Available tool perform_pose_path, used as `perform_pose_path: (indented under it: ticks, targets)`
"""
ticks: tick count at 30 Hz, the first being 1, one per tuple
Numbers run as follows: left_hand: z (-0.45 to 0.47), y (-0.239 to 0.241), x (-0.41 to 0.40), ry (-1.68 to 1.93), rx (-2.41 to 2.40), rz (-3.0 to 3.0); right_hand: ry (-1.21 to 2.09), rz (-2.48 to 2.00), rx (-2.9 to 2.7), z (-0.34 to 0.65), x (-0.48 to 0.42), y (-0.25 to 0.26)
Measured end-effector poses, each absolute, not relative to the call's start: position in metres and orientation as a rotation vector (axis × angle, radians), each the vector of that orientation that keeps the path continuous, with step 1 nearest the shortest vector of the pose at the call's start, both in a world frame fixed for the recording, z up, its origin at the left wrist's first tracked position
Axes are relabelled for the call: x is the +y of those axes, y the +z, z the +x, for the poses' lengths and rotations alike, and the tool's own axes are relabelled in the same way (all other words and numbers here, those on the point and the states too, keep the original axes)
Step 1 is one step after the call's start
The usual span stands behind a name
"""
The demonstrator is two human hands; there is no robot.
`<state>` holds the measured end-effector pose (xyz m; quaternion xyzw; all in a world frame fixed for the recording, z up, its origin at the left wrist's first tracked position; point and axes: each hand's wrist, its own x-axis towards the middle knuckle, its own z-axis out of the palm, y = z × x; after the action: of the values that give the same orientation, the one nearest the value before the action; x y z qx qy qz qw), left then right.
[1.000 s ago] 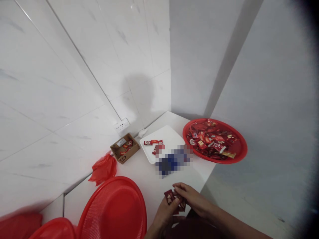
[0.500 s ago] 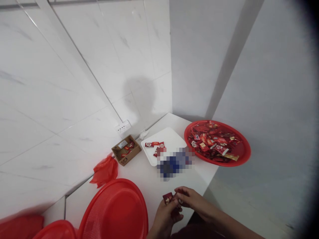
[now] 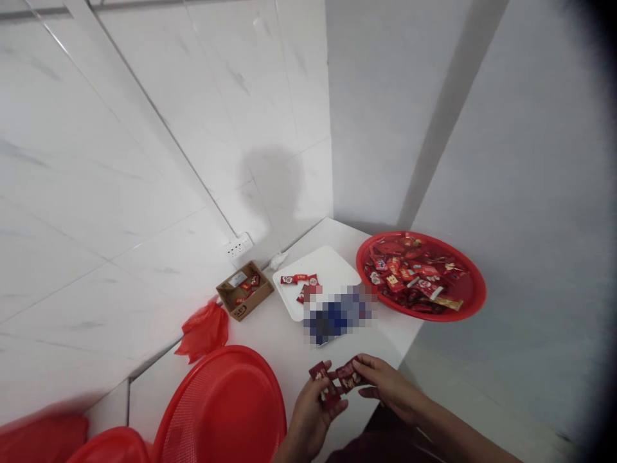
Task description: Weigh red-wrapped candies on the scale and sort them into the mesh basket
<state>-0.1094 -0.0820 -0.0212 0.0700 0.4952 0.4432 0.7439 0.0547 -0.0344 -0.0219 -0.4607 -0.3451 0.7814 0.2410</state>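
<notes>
My left hand (image 3: 308,415) is closed on a dark red wrapped candy (image 3: 320,372) with gold print, pinned under the thumb. More dark red wrapper shows lower between its fingers, and I cannot tell if it is the same piece. Just to the right, my right hand (image 3: 389,390) pinches another dark red wrapped candy (image 3: 348,377), which nearly touches the left fingers. Both hands are over the near edge of the white table (image 3: 289,357). Beyond them lies a white tray (image 3: 318,257) with several red wrapped candies (image 3: 301,278) on it.
A red basin (image 3: 475,289) heaped with wrapped candies stands at the right. A blurred blue patch (image 3: 335,318) covers the tray's front. At the left are a small cardboard box (image 3: 255,300) holding candies, a red plastic bag (image 3: 205,331) and a large red basket (image 3: 241,405).
My hands have drawn apart. The right hand now shows its own candy, pulled up and to the right of the left hand, where the pieces were bunched together before.
</notes>
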Motion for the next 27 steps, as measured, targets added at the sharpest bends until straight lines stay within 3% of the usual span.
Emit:
perform_pose_path:
  ticks: [15, 27]
  targets:
    - [-0.099, -0.001, -0.09, 0.551, 1.073, 0.79, 2.276, -1.144, -1.085, 0.051, -0.045, -0.011]
    - [-0.103, -0.012, -0.09, 0.439, 1.078, 0.905, 2.145, -1.448, -1.482, 0.05, -0.042, -0.021]
